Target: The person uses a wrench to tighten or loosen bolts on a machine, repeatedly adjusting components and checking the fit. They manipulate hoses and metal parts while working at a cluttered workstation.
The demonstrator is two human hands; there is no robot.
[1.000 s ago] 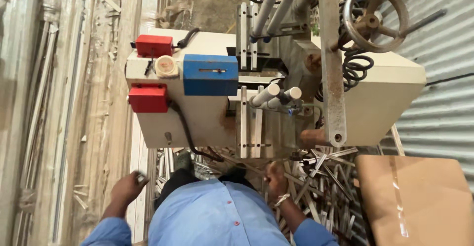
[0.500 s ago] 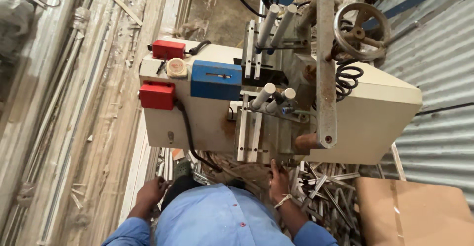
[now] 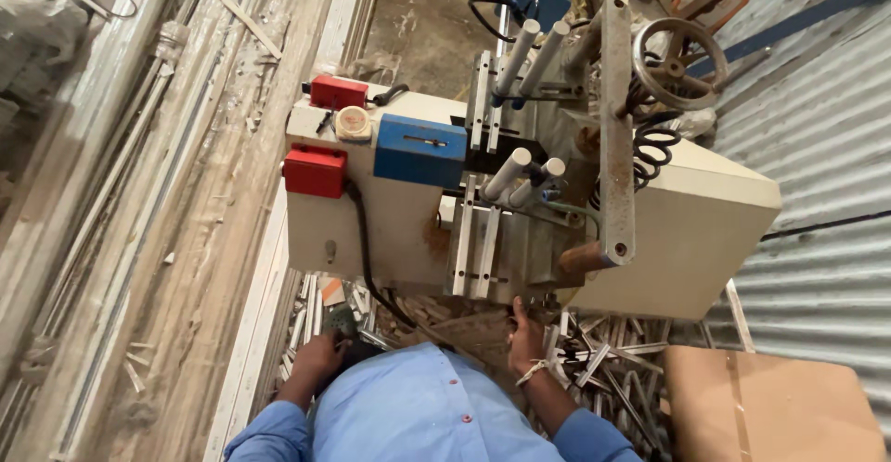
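Observation:
My left hand [image 3: 317, 355] is low at the left of my blue shirt, curled around what looks like a small metal offcut [image 3: 342, 321] at the edge of a scrap pile [image 3: 594, 351]. My right hand [image 3: 524, 334], with a band on its wrist, reaches into the same pile of short aluminium pieces just under the front of a cream-coloured machine [image 3: 687, 230]. Its fingertips are hidden among the pieces. The machine carries a blue box [image 3: 419, 150], two red boxes [image 3: 316, 171] and white cylinders [image 3: 509, 173].
A handwheel [image 3: 677, 63] and a coiled black hose [image 3: 654, 151] sit on the machine's right. Long aluminium profiles [image 3: 111, 239] lie on the floor at left. A cardboard box [image 3: 770, 406] stands at bottom right against a corrugated metal wall [image 3: 817, 147].
My view has shifted, so the machine sits further right and lower in the frame. My left hand has drawn in closer to my body and the scrap pile. My right hand stays under the machine.

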